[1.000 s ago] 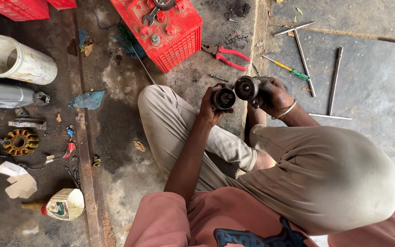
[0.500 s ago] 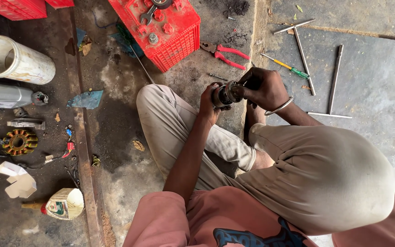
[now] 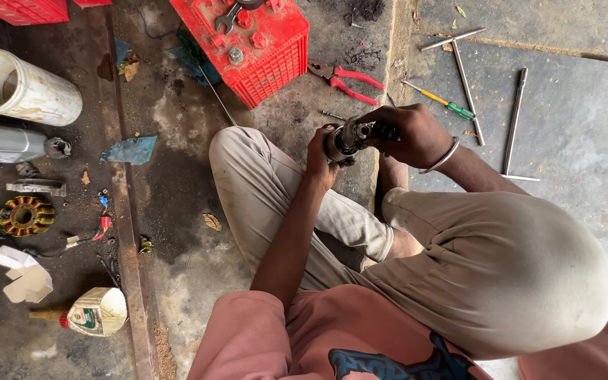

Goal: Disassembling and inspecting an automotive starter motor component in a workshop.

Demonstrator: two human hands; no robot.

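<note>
I sit on the ground with my knees bent. My left hand [image 3: 320, 156] grips a small round metal motor part [image 3: 340, 141] from the left side. My right hand [image 3: 409, 134], with a metal bangle on the wrist, closes over a dark cylindrical piece [image 3: 371, 131] and holds it against the right end of the round part. The two pieces meet between my hands, above my left knee. My fingers hide most of the dark piece.
A red battery [image 3: 248, 42] with a spanner on top lies ahead. Red-handled pliers [image 3: 346, 77], a green-handled screwdriver [image 3: 441, 100] and two T-bar wrenches [image 3: 511, 127] lie on the concrete. A white bucket [image 3: 19, 88], a copper-wound stator [image 3: 26, 214] and a bottle [image 3: 96, 312] lie left.
A second ago each hand held a separate round part side by side. My right hand has since brought its piece onto the end of the part in my left hand and closed over it.
</note>
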